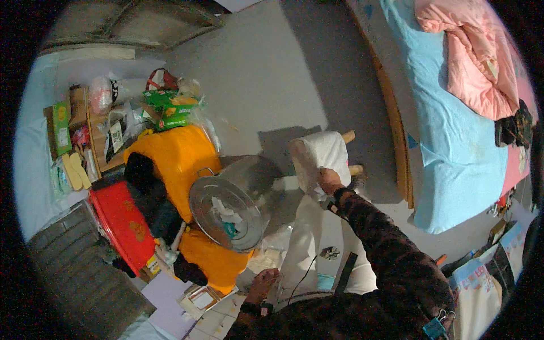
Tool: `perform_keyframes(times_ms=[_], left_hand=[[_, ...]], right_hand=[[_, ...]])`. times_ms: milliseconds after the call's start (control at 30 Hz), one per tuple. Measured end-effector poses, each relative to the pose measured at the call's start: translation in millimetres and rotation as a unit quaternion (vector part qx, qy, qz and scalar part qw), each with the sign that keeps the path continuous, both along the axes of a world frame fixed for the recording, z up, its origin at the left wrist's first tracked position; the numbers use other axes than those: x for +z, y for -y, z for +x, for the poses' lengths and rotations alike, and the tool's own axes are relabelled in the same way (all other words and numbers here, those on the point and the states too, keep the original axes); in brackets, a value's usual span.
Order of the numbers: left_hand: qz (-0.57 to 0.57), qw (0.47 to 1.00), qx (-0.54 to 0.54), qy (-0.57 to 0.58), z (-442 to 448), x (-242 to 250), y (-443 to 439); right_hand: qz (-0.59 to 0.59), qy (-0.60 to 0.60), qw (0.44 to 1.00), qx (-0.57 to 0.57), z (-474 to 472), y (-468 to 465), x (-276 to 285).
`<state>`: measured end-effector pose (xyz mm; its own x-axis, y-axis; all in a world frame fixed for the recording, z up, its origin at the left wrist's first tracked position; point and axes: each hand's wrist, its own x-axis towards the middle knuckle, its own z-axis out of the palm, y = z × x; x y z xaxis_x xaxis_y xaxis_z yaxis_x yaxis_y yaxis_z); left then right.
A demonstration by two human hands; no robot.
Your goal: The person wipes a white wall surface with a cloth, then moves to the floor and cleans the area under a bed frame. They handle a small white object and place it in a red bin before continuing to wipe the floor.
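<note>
My right hand (330, 182) reaches forward, its fingers curled on a white cloth (325, 148). The cloth hangs over a support with two rounded wooden ends (356, 170) sticking out on its right. My left hand (266, 281) is low in front of my body, beside some clear plastic (270, 255); its fingers are partly hidden, and whether they grip anything is unclear. Between my hands and the clutter on the left stands a large metal bin or pot (197, 212), tilted in view. Crumpled white paper (223, 208) and a green scrap lie inside it.
Orange cloth (182, 148) and a dark garment (146, 182) lie beside a red lid or box (123, 221). Green cartons (174, 114) and plastic bags crowd the wall. At right is a bed with a blue sheet (450, 170) and pink quilt (480, 85). A thin cable (304, 276) crosses my lap.
</note>
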<state>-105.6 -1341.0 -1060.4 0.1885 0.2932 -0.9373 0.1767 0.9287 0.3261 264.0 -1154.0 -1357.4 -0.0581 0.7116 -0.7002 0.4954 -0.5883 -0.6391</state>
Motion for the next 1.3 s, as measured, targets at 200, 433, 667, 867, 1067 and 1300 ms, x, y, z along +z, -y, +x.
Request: perform_keyframes(times_ms=[200,433,667,867,1067,1300], left_hand=[[0.07,0.986,-0.088,-0.123,-34.2,20.5,-58.7],[0.197,0.969,-0.143,0.031,-6.1,7.1,-189.4],[0.188,0.946,-0.264,0.011,89.1,41.3,-189.9],[0.21,0.882,-0.421,0.029,194.8,72.7,-100.2],[0.23,0.813,-0.53,0.073,338.2,98.7,40.6],[0.189,0.776,-0.586,0.135,454.7,106.4,147.3]], right_hand=[[0.013,-0.026,0.997,-0.07,8.2,67.0,144.4],[0.013,0.012,0.99,-0.137,28.9,197.2,265.1],[0.077,0.07,0.939,-0.327,27.2,341.5,343.5],[0.062,0.048,0.878,-0.472,54.0,511.0,381.3],[0.075,0.086,0.794,-0.597,85.3,679.0,380.8],[0.028,0.159,0.714,-0.681,158.0,838.7,359.0]])
